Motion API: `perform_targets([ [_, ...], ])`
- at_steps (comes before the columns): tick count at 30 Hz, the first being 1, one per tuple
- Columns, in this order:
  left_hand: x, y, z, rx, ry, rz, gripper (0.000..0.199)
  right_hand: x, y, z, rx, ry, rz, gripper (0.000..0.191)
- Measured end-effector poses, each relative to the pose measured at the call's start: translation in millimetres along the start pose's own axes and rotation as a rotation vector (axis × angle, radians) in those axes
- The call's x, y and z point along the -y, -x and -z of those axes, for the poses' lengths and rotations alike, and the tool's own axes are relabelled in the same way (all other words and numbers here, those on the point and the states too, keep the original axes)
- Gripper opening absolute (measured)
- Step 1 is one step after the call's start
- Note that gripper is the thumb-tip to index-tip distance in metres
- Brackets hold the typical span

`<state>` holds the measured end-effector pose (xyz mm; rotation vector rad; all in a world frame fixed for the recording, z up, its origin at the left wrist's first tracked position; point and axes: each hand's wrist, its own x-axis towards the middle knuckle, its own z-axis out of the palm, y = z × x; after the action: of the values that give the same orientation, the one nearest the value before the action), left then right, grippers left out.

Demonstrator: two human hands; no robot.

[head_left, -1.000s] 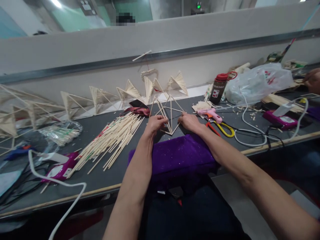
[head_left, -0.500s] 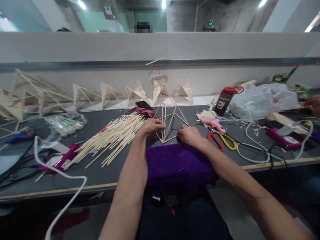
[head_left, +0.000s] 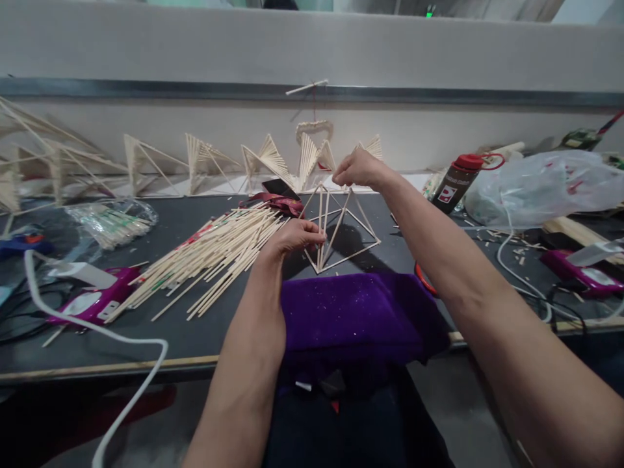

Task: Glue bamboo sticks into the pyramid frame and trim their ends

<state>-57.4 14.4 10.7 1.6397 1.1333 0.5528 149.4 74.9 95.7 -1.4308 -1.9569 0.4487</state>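
A small open frame of thin wooden sticks (head_left: 349,257) stands on the dark tabletop in front of me. My left hand (head_left: 296,235) is closed at its left side, thumb and fingers pinching the near upright sticks. Over the frame's top, my right hand (head_left: 361,168) is raised with its fingertips pressed together. Whatever those fingertips pinch, if anything, is too small to make out. To the left lies a loose pile of wooden sticks (head_left: 219,250). A purple cloth (head_left: 361,315) covers the table edge closest to me.
Finished fanned stick shapes (head_left: 266,156) line the back wall. A dark bottle with a red lid (head_left: 458,182) leans beside a plastic bag (head_left: 546,188) at right. White cables (head_left: 121,338) and magenta power strips (head_left: 104,296) lie at both sides. My right forearm hides most of the scissors.
My right hand has risen from the frame's lower right side to above its top. My left hand keeps its pinch on the sticks. The camera view has tilted down.
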Motion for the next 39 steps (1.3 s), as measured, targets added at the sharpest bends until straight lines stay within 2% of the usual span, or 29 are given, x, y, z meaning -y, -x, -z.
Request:
perform_targets([
  [4,-4,3,-0.7,-0.011,0.019,0.024,0.01,3,-4,-12,0.094,-0.042,-0.043,0.011],
  [11,-6,4,-1.3,-0.033,0.012,0.045,0.011,12,4,-13,0.134,-0.127,-0.087,0.012],
  [19,-10,6,-3.1,-0.032,-0.007,0.055,0.009,5,0,-15,0.128,-0.119,-0.041,0.016],
  [27,-7,4,-1.9,-0.029,-0.016,0.032,0.01,10,-1,-12,0.156,-0.05,0.008,0.019],
  [39,-9,6,-4.0,-0.042,-0.017,0.022,0.012,18,4,-11,0.162,-0.162,0.053,0.008],
])
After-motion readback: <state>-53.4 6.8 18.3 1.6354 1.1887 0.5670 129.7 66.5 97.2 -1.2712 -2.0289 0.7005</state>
